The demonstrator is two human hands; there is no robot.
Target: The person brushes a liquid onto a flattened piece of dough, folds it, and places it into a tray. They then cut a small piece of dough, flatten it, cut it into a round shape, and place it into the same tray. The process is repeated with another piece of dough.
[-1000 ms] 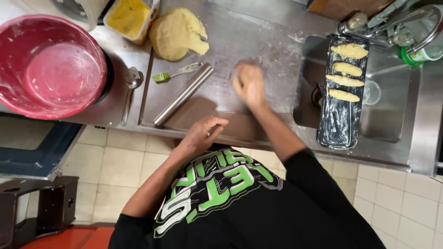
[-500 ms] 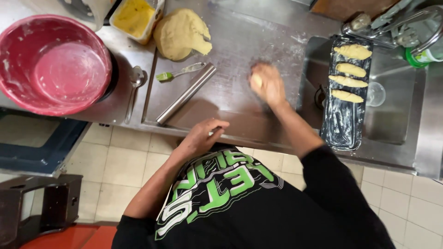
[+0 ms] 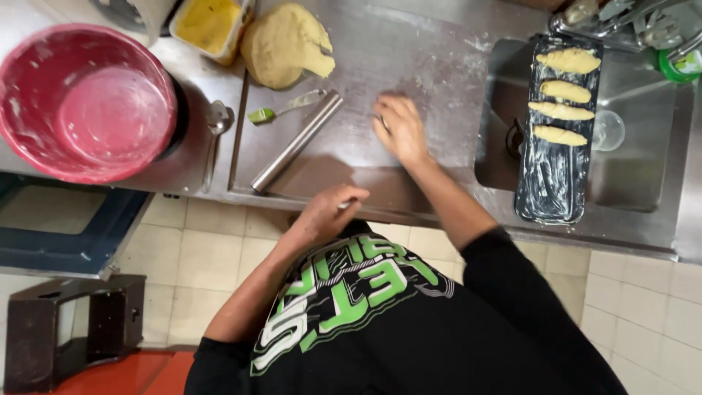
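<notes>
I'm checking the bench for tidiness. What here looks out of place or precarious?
The dark tray with four dough pieces lies across the sink, bridging the basin rather than sitting on the counter. Flour streaks smear the counter. Nothing looks spilled or broken.

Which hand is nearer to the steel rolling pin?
The left hand, at the counter edge just below the rolling pin. The right hand presses on the counter farther to its right.

faucet (image 3: 629,22) cut off, yellow tub (image 3: 208,25) cropped
</notes>
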